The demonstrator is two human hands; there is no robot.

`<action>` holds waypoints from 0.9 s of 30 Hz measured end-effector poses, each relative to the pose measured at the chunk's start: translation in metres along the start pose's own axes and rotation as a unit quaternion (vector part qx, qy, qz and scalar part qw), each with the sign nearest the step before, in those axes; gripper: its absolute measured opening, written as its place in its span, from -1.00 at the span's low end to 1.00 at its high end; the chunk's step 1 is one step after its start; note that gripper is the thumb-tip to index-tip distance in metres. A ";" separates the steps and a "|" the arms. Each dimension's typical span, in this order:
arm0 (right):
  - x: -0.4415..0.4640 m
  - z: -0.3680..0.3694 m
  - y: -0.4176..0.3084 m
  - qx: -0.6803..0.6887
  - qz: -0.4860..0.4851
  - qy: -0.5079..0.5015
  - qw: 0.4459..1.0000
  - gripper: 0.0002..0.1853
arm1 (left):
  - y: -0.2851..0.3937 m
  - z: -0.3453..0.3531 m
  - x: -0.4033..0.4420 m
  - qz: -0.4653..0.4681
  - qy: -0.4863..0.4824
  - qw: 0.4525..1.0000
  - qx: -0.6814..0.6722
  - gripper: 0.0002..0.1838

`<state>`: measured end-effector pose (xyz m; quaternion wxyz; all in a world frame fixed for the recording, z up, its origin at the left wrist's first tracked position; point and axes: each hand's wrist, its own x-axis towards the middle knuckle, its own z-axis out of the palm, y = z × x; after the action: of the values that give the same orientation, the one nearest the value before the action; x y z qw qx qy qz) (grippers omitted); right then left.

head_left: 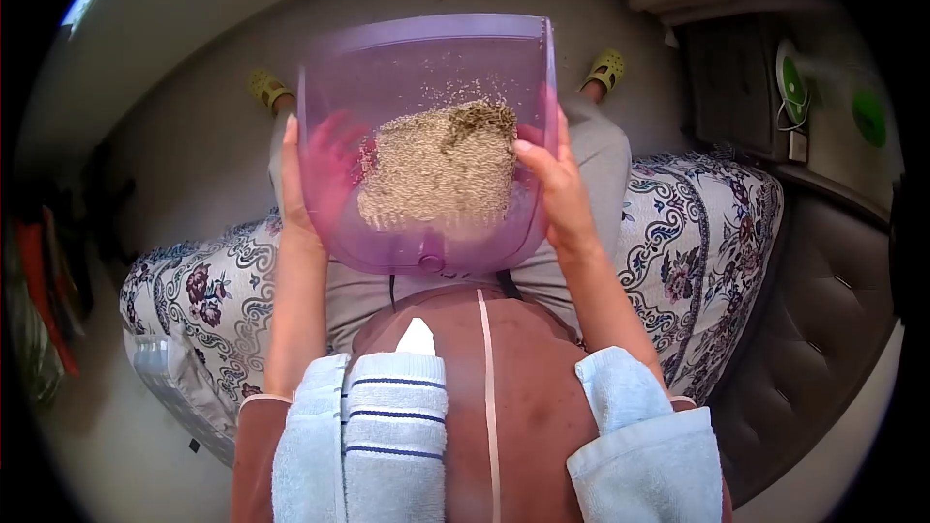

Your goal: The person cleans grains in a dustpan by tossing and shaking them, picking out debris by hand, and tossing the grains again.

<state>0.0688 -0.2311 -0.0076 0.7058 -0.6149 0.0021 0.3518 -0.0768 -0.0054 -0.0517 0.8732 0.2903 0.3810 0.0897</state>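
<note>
Tray: A see-through purple plastic tray (421,50) was held in the air above the person's lap, between the two hands, with a small round knob (431,261) on the end nearest the body.
Grain: A heap of pale, straw-coloured grain (436,169) lay in the middle of the tray, with stray pieces scattered toward the far wall, and darker bits (484,118) gathered at its far right corner.
Left hand: The left hand (298,205) cupped the tray's left side; its fingers (334,150) showed pink through the plastic, spread against the outside, supporting it from there.
Right hand: The right hand (567,192) gripped the opposite side, thumb (531,151) toward the grain and the other fingers wrapped outside, pinching the wall between them.
Why so: Holding both sides probably shared the weight and kept the loose grain from sliding; the raised walls seemed to help contain it. Whether the tray was level could not be told.
Person: The person sat in grey trousers and a brown top, a pale blue towel (397,426) draped down the front, yellow clogs (607,68) set wide apart.
Bed: A flowered bedcover (683,242) spread on both sides, beside a dark padded headboard (809,339).
</note>
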 end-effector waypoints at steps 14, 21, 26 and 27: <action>-0.014 -0.016 -0.024 0.103 0.093 -0.037 0.990 -0.27 | 0.001 0.021 -0.045 -0.026 0.010 0.999 -0.018 -0.27; -0.011 -0.026 -0.036 0.060 0.082 -0.110 0.989 -0.29 | 0.060 0.056 -0.066 0.490 0.046 0.740 0.458 -0.72; -0.023 -0.007 -0.055 0.075 0.079 -0.141 0.984 -0.29 | 0.068 0.132 -0.046 0.446 -0.315 0.474 0.690 -0.76; -0.025 -0.005 -0.055 0.084 0.073 -0.150 0.982 -0.29 | 0.060 0.137 -0.033 0.425 -0.345 0.454 0.703 -0.75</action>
<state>0.0798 -0.2472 0.0500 0.7197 -0.4921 -0.0290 0.4889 0.0026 -0.0290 0.0775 0.2862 0.9384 -0.1884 0.0440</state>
